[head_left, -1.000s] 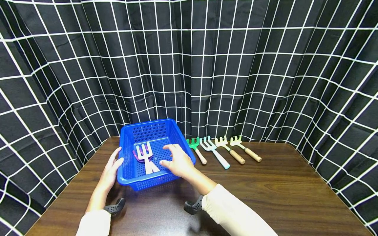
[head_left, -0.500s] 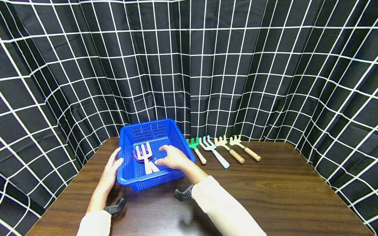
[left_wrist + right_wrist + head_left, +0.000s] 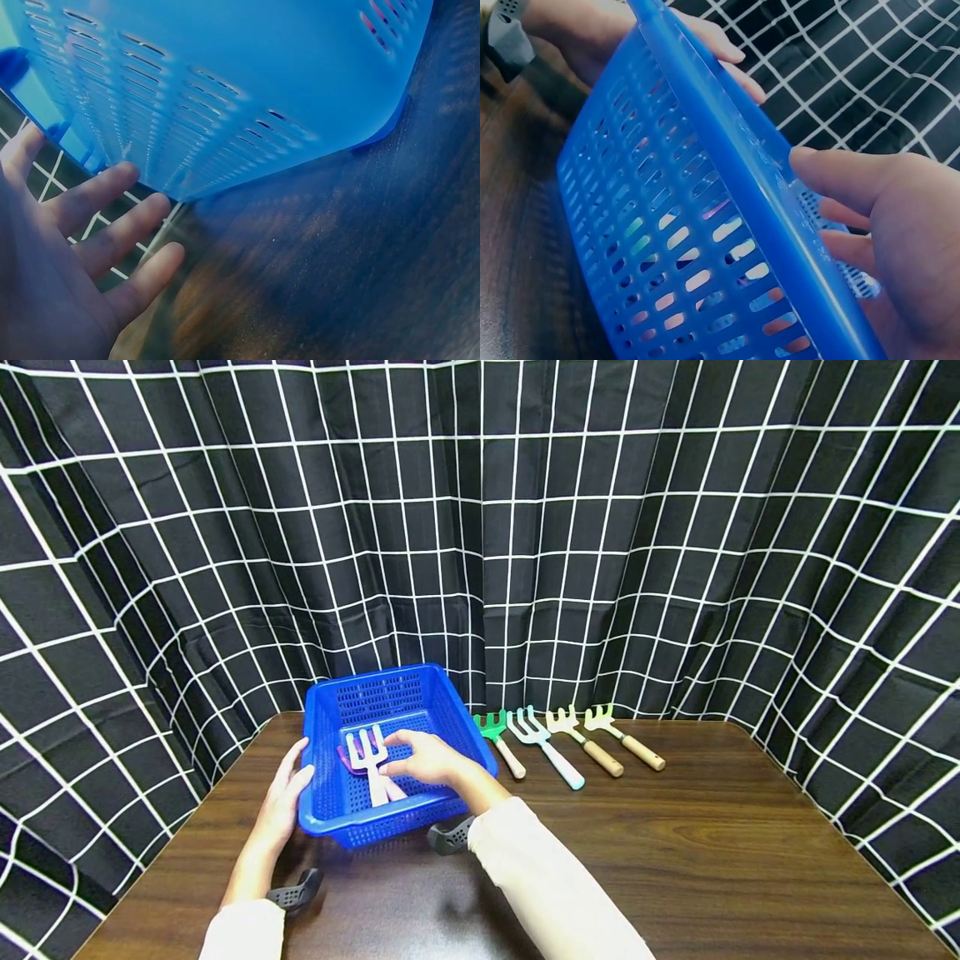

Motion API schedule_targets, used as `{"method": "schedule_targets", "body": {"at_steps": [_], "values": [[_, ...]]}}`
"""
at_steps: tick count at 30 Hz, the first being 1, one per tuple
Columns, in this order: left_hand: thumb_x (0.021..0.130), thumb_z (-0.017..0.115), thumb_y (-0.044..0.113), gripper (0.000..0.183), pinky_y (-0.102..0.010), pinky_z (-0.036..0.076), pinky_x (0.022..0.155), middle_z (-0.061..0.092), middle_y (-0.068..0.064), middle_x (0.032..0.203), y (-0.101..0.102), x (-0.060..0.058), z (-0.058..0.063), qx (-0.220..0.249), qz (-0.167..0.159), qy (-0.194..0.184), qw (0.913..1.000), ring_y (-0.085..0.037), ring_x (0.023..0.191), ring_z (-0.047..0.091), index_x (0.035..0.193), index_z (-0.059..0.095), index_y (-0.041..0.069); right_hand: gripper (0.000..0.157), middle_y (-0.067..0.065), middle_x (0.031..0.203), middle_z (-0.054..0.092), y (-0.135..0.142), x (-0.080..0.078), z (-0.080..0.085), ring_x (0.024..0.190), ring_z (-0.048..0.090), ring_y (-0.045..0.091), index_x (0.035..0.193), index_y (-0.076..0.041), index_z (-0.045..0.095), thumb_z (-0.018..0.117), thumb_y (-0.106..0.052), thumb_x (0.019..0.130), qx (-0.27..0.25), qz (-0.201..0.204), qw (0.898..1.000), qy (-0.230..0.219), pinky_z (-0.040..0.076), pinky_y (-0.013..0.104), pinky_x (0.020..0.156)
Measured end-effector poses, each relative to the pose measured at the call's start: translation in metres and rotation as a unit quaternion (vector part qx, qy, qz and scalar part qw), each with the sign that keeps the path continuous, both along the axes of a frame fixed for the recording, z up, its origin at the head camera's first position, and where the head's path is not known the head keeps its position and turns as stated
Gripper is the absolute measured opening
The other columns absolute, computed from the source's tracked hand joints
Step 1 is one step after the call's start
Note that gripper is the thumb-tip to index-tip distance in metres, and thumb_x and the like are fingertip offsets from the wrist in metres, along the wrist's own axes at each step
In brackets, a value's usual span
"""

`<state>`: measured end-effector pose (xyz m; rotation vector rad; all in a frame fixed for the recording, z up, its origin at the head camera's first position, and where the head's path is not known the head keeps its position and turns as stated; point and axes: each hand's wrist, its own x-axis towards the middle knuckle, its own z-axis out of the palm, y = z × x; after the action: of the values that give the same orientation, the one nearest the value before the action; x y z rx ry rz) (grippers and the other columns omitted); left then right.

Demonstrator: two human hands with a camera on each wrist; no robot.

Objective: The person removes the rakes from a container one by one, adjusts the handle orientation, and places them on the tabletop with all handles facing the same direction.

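A blue plastic basket point(image 3: 397, 814) with slotted walls stands on the table. Inside lie a small hand fork point(image 3: 367, 762) with pale tines and, partly beneath it, a purple hand rake point(image 3: 347, 762) with a pink handle. My left hand point(image 3: 282, 797) rests against the basket's left side; in the left wrist view its fingers point(image 3: 120, 232) are spread and nearly straight. My right hand point(image 3: 431, 760) reaches over the right side into the basket. Its thumb and forefinger are apart, close to the pale fork's neck. The basket wall hides its other fingertips in the right wrist view.
Right of the basket lie a green hand rake point(image 3: 501, 739), a light blue fork point(image 3: 555, 758), a cream rake point(image 3: 592, 752) and a yellow-green rake point(image 3: 633, 747) with wooden handles. A black curtain point(image 3: 585, 568) with white grid lines rises behind the wooden table point(image 3: 712, 827).
My right hand has moved left inside the basket, closer to the pale fork. My left hand, the basket and the tools stay nearly where they were.
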<state>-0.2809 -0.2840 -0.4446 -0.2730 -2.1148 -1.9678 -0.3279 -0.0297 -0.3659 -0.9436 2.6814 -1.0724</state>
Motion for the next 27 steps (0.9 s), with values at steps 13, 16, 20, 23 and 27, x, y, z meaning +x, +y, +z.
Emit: {"method": "schedule_targets", "body": {"at_steps": [13, 16, 20, 23, 27], "values": [[0.107, 0.034, 0.022, 0.052, -0.023, 0.05, 0.077, 0.036, -0.034, 0.14, -0.001, 0.0, 0.0, -0.006, -0.002, 0.0, 1.0, -0.005, 0.097, 0.06, 0.154, 0.017, 0.007, 0.036, 0.002, 0.13, 0.061, -0.012, -0.002, -0.001, 0.122, 0.052, 0.016, 0.127, -0.017, 0.064, 0.065, -0.025, 0.092, 0.033, 0.058, 0.998, 0.017, 0.039, 0.028, 0.098], [0.107, 0.035, 0.023, 0.052, -0.024, 0.051, 0.077, 0.037, -0.034, 0.14, -0.001, 0.0, 0.001, -0.012, 0.002, -0.007, 0.9999, -0.005, 0.096, 0.061, 0.154, 0.017, 0.008, 0.035, 0.003, 0.129, 0.062, -0.013, -0.003, -0.001, 0.121, 0.053, 0.015, 0.127, -0.017, 0.065, 0.063, -0.026, 0.093, 0.035, 0.079, 0.996, 0.004, 0.038, 0.027, 0.098], [0.107, 0.035, 0.023, 0.053, -0.026, 0.051, 0.077, 0.037, -0.033, 0.141, 0.0, 0.0, 0.001, -0.019, 0.008, -0.014, 0.9997, -0.01, 0.098, 0.062, 0.155, 0.018, 0.011, 0.035, 0.008, 0.101, 0.071, -0.015, -0.003, -0.004, 0.099, 0.06, 0.014, 0.127, -0.018, 0.066, 0.062, -0.03, 0.094, 0.043, 0.091, 0.994, -0.032, 0.039, 0.024, 0.091], [0.107, 0.035, 0.024, 0.053, -0.027, 0.052, 0.077, 0.036, -0.032, 0.143, -0.001, 0.0, 0.0, -0.022, 0.007, -0.015, 0.9996, -0.012, 0.099, 0.062, 0.155, 0.017, 0.012, 0.034, 0.001, 0.089, 0.07, -0.017, -0.003, -0.006, 0.088, 0.058, 0.009, 0.124, -0.021, 0.068, 0.062, -0.036, 0.094, 0.053, 0.094, 0.993, -0.056, 0.04, 0.023, 0.087], [0.107, 0.035, 0.024, 0.053, -0.026, 0.052, 0.077, 0.036, -0.032, 0.143, -0.002, 0.0, 0.0, -0.018, 0.006, -0.013, 0.9997, -0.01, 0.099, 0.062, 0.155, 0.017, 0.012, 0.032, -0.008, 0.095, 0.066, -0.019, -0.004, -0.007, 0.089, 0.054, 0.005, 0.119, -0.025, 0.071, 0.061, -0.042, 0.093, 0.076, 0.1, 0.99, -0.064, 0.04, 0.023, 0.084]]}}
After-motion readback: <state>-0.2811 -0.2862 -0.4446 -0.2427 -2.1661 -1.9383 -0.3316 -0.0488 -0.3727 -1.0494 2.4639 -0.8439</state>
